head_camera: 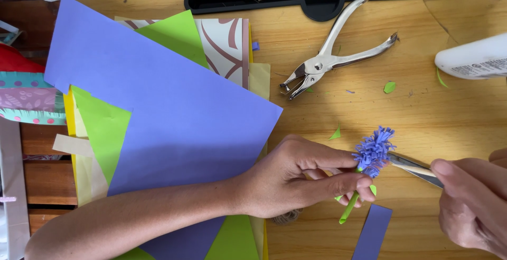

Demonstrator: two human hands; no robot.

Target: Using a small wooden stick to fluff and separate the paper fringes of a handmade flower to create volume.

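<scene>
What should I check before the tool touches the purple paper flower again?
1. Left hand pinching the green stem: ok.
2. Purple paper flower in plain sight: ok.
3. Tool tip pointing at the flower, held by right hand: ok.
4. Tip clear of left fingers: ok, but close.
5. What kind of tool it is: cannot tell.
6. Wooden table tidy: not ok, green scraps lie about.
</scene>
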